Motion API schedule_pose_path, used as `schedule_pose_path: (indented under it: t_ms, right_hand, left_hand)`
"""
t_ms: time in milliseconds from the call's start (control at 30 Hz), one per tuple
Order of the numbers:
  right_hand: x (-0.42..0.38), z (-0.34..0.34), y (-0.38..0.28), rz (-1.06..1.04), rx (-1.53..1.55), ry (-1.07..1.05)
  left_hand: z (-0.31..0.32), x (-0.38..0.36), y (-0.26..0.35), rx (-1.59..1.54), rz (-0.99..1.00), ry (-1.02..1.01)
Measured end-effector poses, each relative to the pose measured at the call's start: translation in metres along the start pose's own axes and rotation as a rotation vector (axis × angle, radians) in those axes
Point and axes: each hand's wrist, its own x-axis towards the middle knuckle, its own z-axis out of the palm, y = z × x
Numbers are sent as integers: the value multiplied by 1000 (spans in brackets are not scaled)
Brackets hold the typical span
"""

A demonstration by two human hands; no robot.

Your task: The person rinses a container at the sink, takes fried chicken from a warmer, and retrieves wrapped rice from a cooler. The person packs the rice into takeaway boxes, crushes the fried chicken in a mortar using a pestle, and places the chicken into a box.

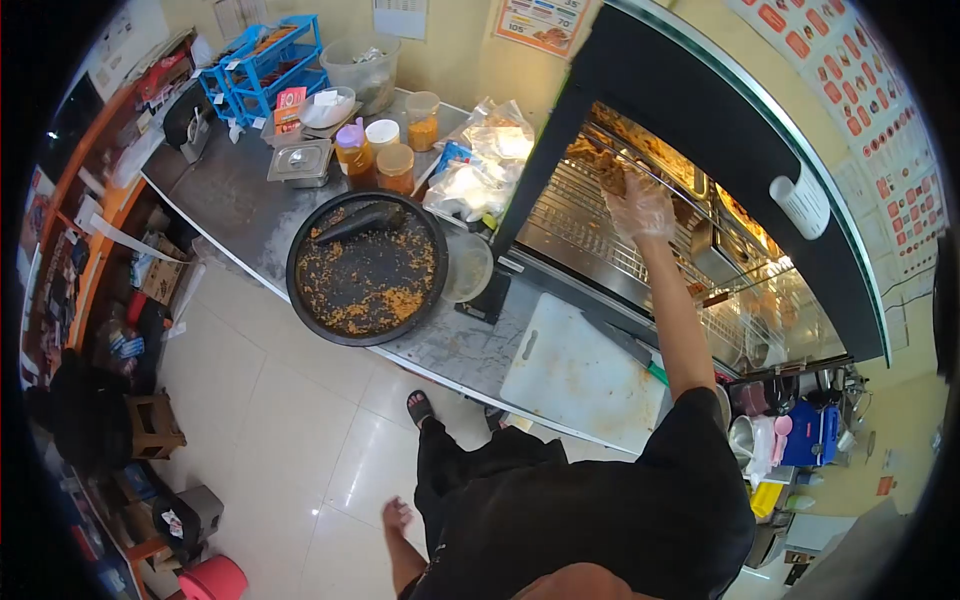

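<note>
My right hand (pixel 640 208), in a clear plastic glove, reaches inside the lit glass-fronted food warmer (pixel 590 232). Its fingers are closed on a piece of fried chicken (pixel 618 180) above the wire rack, partly hidden by the glove. A metal container (pixel 715 252) stands on the rack to the right of that hand. My left hand (pixel 397 515) hangs low beside my body over the tiled floor, bare, with its fingers loosely bent and nothing visible in them.
On the counter are a large round black pan (pixel 350 265) with crumbs and a dark tool, a white cutting board (pixel 570 375), and a green-handled knife (pixel 625 340) near the warmer. Jars (pixel 395 168), plastic bags (pixel 480 165) and a blue rack (pixel 265 65) stand farther back.
</note>
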Motion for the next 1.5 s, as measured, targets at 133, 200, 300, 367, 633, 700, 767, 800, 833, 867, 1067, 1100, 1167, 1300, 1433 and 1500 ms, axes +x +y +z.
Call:
schedule_pose_path:
  t_ms: [133,200,300,367,633,700,767,800,833,867,1067,1100,1167,1300,1433,1500]
  right_hand:
    - [-33,20,-12,101,361,394]
    - [-66,44,-4,155,1337,132]
    - [-143,43,-55,259,2404,-305]
    - [-163,46,-110,128,2396,-573]
    - [-177,53,-339,-597,1093,-207]
    - [-172,59,-373,-644,912,-212]
    - [-174,97,-399,-677,762,-163]
    - [-175,87,-391,-666,845,-112]
    - [-178,77,-379,-655,925,-60]
    - [-180,61,-360,-648,1000,-9]
    - [-119,35,-143,-80,659,705]
    - [-103,29,-105,159,601,680]
    - [-59,23,-44,324,406,648]
    - [1,18,-10,434,320,187]
    - [29,52,24,498,396,95]
    - [13,82,36,148,1088,305]
  left_hand:
    - [48,-15,157,49,458,453]
    - [51,-10,215,68,506,389]
    - [83,-12,259,175,543,408]
    - [80,-5,267,240,533,368]
    - [72,-8,217,554,201,310]
    - [67,-19,210,580,134,343]
    - [52,-26,204,577,99,360]
    - [45,-30,206,557,92,371]
    - [39,-32,207,536,85,382]
    - [37,-33,208,508,75,390]
    - [33,-16,221,482,82,429]
    - [38,-13,223,496,100,412]
    - [52,-8,228,525,136,360]
    - [80,5,241,626,135,276]
    - [105,5,258,614,187,255]
    - [106,1,264,584,235,256]
